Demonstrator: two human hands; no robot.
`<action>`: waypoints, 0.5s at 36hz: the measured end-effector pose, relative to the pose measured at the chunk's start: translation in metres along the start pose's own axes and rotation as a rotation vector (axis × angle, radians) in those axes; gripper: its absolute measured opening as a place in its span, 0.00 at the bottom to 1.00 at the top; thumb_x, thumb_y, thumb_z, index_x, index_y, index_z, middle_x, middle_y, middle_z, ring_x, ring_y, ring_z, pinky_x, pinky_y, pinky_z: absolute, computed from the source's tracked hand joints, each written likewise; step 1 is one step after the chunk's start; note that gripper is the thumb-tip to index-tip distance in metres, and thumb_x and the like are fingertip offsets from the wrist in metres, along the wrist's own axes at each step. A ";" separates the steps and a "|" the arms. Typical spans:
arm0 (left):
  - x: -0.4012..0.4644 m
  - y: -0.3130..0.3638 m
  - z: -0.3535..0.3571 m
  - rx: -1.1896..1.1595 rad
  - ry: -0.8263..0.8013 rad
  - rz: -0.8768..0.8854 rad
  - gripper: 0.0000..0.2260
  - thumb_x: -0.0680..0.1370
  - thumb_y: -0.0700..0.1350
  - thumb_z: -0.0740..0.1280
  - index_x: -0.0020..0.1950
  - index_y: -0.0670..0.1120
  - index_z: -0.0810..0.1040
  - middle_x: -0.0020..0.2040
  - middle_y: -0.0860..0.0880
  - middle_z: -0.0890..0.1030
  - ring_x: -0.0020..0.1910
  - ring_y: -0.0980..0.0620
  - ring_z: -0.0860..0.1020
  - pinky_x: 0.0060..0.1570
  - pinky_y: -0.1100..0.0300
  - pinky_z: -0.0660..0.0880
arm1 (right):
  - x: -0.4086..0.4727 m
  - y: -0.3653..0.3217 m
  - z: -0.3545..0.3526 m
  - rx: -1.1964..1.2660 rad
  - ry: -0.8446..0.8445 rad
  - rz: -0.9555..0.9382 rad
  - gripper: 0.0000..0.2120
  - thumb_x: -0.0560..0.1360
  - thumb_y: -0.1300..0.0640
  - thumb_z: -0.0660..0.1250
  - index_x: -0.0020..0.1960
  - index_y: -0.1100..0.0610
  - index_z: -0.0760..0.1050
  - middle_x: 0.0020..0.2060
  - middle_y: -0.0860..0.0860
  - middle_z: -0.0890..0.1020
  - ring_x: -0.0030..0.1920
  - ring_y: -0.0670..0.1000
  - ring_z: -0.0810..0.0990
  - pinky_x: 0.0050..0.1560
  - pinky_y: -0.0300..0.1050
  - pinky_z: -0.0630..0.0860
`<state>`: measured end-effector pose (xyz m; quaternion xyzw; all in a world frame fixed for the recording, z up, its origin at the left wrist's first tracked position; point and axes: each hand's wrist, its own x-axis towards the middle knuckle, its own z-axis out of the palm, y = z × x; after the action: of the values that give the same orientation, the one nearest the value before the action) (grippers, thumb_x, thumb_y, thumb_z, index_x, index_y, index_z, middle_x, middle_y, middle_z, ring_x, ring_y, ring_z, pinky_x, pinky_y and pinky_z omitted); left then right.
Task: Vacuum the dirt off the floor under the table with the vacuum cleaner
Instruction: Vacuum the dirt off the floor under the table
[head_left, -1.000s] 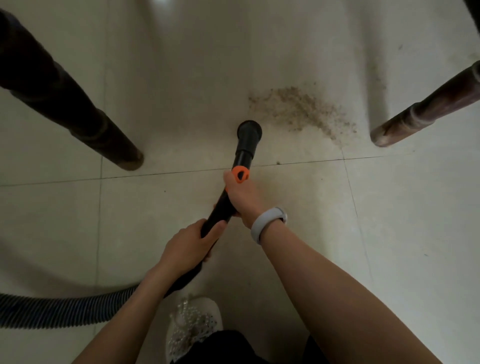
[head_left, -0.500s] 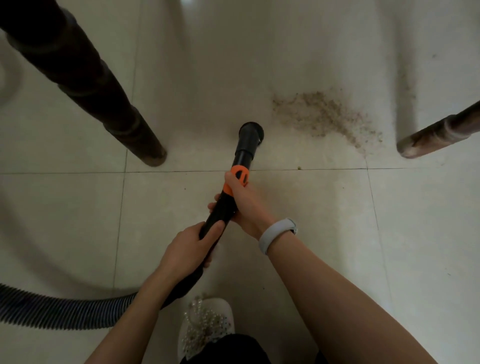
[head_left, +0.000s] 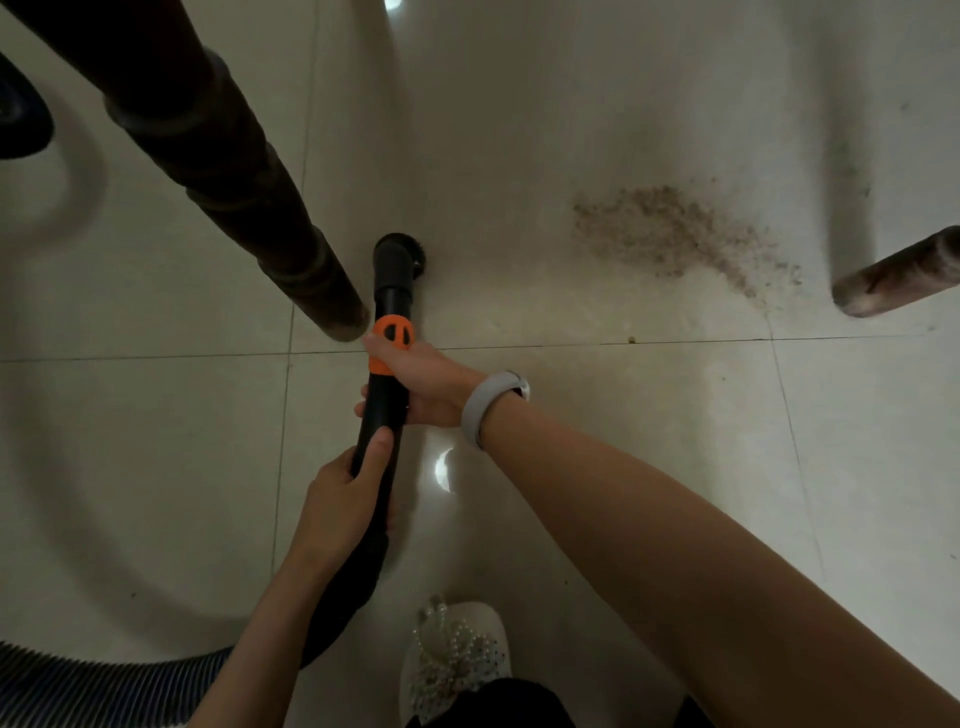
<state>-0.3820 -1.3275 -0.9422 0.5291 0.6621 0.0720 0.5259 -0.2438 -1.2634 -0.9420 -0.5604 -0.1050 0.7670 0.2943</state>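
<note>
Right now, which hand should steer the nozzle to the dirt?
Right hand: it grips the wand nearest the nozzle and lies toward the dirt patch. Left hand holds further back.

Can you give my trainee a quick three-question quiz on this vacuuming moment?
1. True or false: the nozzle is over the dirt patch.
2. Multiple choice: which hand holds the wand nearer the orange collar? A) left hand B) right hand C) neither
3. Fill in: the nozzle sits just beside the dark table ____.

Key:
1. False; the dirt lies off to the nozzle's right, untouched.
2. B; the left hand has its grip lower down the wand.
3. leg
</note>
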 end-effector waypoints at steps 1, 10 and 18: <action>0.002 0.002 0.000 0.003 -0.007 0.005 0.25 0.79 0.60 0.56 0.40 0.40 0.76 0.29 0.44 0.79 0.24 0.52 0.77 0.27 0.61 0.72 | 0.000 -0.003 -0.001 0.004 -0.007 0.005 0.15 0.80 0.48 0.60 0.59 0.57 0.63 0.42 0.56 0.75 0.40 0.55 0.79 0.53 0.54 0.76; 0.026 0.031 0.026 0.030 -0.169 0.036 0.23 0.79 0.61 0.57 0.43 0.42 0.77 0.31 0.45 0.81 0.26 0.50 0.79 0.28 0.60 0.74 | -0.014 -0.016 -0.038 0.102 0.159 -0.068 0.19 0.80 0.48 0.60 0.63 0.59 0.63 0.40 0.56 0.75 0.37 0.55 0.78 0.39 0.49 0.78; 0.024 0.064 0.088 0.280 -0.413 0.145 0.24 0.76 0.67 0.55 0.43 0.48 0.76 0.30 0.50 0.80 0.27 0.51 0.79 0.36 0.54 0.78 | -0.054 0.013 -0.119 0.345 0.428 -0.137 0.18 0.80 0.48 0.60 0.59 0.62 0.64 0.40 0.57 0.75 0.39 0.56 0.79 0.41 0.52 0.77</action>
<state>-0.2712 -1.3216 -0.9538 0.6463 0.5046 -0.0926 0.5649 -0.1280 -1.3242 -0.9471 -0.6428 0.0541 0.6159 0.4522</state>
